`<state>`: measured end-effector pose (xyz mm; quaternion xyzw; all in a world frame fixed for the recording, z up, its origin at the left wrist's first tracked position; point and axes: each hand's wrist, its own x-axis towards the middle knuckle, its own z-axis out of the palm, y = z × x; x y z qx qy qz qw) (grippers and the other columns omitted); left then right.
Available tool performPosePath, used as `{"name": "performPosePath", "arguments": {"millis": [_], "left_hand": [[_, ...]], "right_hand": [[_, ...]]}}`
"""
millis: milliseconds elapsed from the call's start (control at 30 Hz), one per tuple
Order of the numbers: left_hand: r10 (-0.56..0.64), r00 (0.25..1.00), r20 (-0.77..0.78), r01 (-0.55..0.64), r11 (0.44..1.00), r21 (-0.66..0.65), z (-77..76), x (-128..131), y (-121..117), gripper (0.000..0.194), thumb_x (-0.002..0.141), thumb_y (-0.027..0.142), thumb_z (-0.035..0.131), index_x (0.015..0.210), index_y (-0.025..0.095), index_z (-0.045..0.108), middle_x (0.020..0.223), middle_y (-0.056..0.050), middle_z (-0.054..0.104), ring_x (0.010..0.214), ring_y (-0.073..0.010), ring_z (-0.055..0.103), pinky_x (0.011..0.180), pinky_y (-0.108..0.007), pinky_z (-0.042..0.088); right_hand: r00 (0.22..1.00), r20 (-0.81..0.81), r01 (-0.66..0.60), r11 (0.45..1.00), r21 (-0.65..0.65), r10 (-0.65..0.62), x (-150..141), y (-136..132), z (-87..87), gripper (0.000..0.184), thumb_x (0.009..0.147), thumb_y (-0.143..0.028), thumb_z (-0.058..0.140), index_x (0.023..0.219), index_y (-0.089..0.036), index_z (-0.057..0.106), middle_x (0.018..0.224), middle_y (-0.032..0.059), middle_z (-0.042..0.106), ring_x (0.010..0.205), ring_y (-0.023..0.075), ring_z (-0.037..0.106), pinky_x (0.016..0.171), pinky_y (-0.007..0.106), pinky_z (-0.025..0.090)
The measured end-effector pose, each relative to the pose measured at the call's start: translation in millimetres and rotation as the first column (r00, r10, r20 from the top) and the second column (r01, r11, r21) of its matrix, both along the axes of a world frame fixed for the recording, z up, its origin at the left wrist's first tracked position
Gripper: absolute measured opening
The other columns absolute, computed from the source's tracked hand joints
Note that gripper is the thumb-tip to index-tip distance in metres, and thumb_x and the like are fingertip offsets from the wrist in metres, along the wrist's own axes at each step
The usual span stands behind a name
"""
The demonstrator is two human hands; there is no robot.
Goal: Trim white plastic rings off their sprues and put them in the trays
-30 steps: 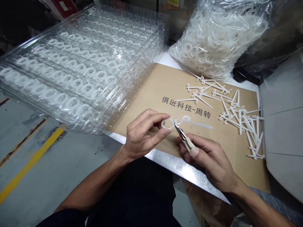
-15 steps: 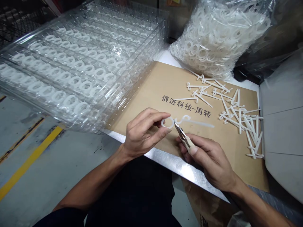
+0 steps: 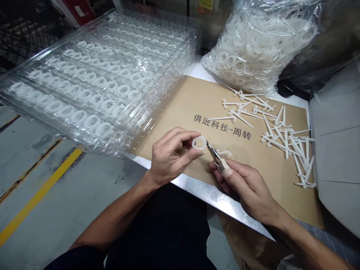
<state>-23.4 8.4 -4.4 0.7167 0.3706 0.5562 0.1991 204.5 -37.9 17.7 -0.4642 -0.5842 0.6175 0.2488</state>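
Head view, left hand [image 3: 171,155] on ring [image 3: 199,137], right hand [image 3: 247,191] on cutters [image 3: 218,162], steel edge [image 3: 202,195]

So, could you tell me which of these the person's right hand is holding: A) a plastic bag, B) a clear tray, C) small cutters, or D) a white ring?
C: the right hand grips small cutters with beige handles, their tips close to the white ring held in the left hand.
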Motion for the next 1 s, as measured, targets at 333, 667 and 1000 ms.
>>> {"name": "performPosePath", "arguments": {"millis": [333,667,1000], "left_hand": [[0.058,0.998,0.035,-0.057,0.998,-0.015,-1.6,-1.4,-0.3,0.036,0.088,0.045,0.079,0.109,0.017,0.073,0.088,-0.003,0.069,0.075,-0.0120,0.063,0.069,-0.026,0.055],[0.060,0.997,0.037,-0.060,0.998,-0.012,-1.0,-1.4,-0.5,0.036,0.086,0.044,0.082,0.107,0.017,0.073,0.088,-0.003,0.069,0.075,-0.0123,0.064,0.068,-0.026,0.053],[0.024,0.998,0.063,-0.023,0.999,-0.025,-1.7,0.0,0.7,0.032,0.086,0.036,0.083,0.109,0.016,0.073,0.086,-0.003,0.068,0.074,-0.0113,0.061,0.068,-0.024,0.051]], "right_hand": [[0.999,-0.046,0.013,1.000,-0.021,-0.014,1.9,0.7,-2.2,0.036,0.108,-0.050,0.049,0.098,-0.019,0.065,0.088,0.0025,0.061,0.070,0.0138,0.048,0.062,0.028,0.041],[0.998,-0.066,0.013,0.998,-0.059,-0.017,2.6,-0.2,-2.7,0.037,0.107,-0.050,0.050,0.091,-0.019,0.059,0.089,0.0026,0.060,0.069,0.0134,0.046,0.062,0.029,0.038],[0.990,-0.129,0.051,0.994,-0.095,-0.063,2.3,0.6,-3.2,0.034,0.106,-0.050,0.054,0.114,-0.019,0.065,0.088,0.0029,0.059,0.068,0.0144,0.046,0.060,0.028,0.037]]}}
